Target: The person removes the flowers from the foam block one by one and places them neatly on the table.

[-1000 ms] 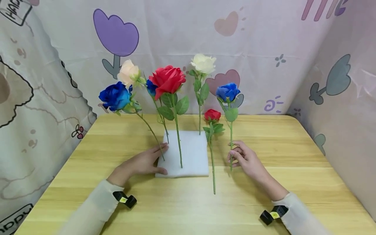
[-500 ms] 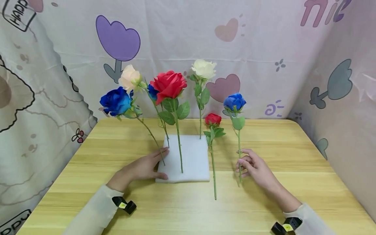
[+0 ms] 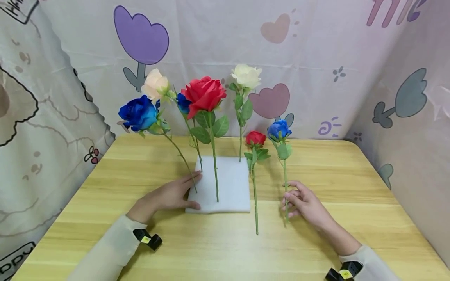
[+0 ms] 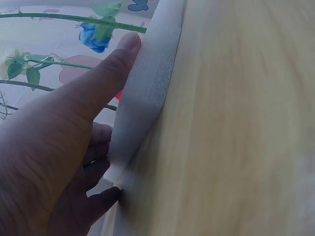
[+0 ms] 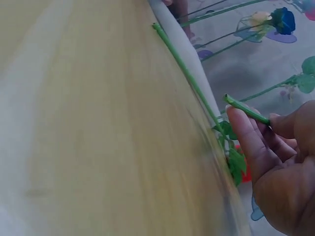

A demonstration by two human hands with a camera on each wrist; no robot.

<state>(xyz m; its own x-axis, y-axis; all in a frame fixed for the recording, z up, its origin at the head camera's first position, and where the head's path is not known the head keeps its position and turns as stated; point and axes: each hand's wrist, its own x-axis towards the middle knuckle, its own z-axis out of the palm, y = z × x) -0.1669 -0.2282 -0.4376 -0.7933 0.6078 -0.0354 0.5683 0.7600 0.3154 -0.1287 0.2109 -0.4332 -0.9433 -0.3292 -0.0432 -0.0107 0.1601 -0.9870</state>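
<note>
My left hand (image 3: 172, 195) rests at the left side of a white foam block (image 3: 232, 185), its thumb along the near edge in the left wrist view. Thumb and fingers of my right hand (image 3: 307, 205) pinch the lower stem of a blue rose (image 3: 279, 130), its bloom up and away from me; the cut stem end (image 5: 236, 103) points out past the fingers in the right wrist view. Stuck in the foam stand a big red rose (image 3: 204, 95), a white rose (image 3: 247, 76), a peach rose (image 3: 155, 84) and two blue roses, one at front left (image 3: 138, 113), one partly hidden.
A smaller red rose (image 3: 255, 138) lies on the wooden table (image 3: 218, 249) just right of the foam, its stem toward me. A printed curtain (image 3: 309, 50) hangs behind the table and along both sides.
My right hand has moved a little right, away from the foam, with the blue rose. The bloom has sunk lower. My left hand stays at the foam; the head view shifts slightly.
</note>
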